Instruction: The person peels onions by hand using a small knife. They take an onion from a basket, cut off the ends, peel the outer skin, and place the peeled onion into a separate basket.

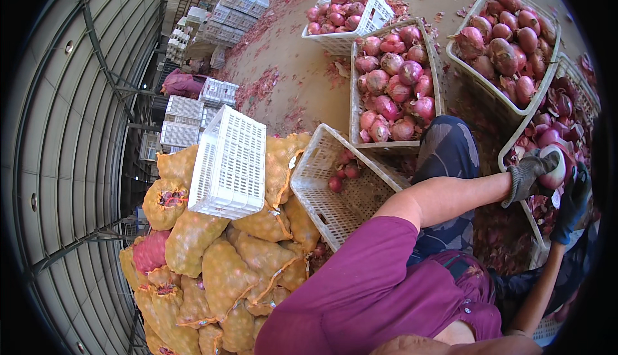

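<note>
My left hand point(526, 176), in a grey knitted glove, is closed around a red onion point(552, 169) whose pale inner layer partly shows. Just right of it and a little nearer, my right hand point(570, 208) in a dark blue glove has its fingers bent close to the onion. What those fingers grip, if anything, is hidden; a strip of red skin point(569, 162) hangs between the hands. Both hands are over a white crate point(529, 122) of red onions and loose skins at the far right.
A crate of large onions point(394, 88) stands past my knee, another crate point(505, 39) at upper right, a smaller one point(338, 17) behind. Left of my arm a tilted crate point(328, 187) holds a few onions. Mesh sacks point(225, 278) are piled at left, under an upturned white crate point(230, 162).
</note>
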Demonstrator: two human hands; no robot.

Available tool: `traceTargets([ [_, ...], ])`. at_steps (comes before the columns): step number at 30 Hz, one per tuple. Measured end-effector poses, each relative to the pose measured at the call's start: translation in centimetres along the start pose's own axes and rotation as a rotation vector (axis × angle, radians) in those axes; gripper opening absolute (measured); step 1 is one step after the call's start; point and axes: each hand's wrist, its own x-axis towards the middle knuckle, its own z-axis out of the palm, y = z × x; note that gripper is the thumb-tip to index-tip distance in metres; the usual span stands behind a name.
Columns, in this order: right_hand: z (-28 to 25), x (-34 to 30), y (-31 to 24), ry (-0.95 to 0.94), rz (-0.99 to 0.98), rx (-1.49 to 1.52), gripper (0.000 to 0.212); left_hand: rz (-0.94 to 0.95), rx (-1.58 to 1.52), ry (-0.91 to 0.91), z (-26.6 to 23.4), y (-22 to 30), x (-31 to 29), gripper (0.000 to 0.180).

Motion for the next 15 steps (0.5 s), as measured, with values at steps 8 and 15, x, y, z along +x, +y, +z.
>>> traceTargets([
  [8,-6.2,0.6,9.8,-0.140,-0.078,-0.470,0.082,-0.098,0.424,-0.171,1.1,-0.2,-0.1,0.034],
  [15,-0.9,0.5,-12.1,-0.308,0.218,0.470,0.059,0.038,0.673,-0.129,0.8,2.3,-0.8,0.052],
])
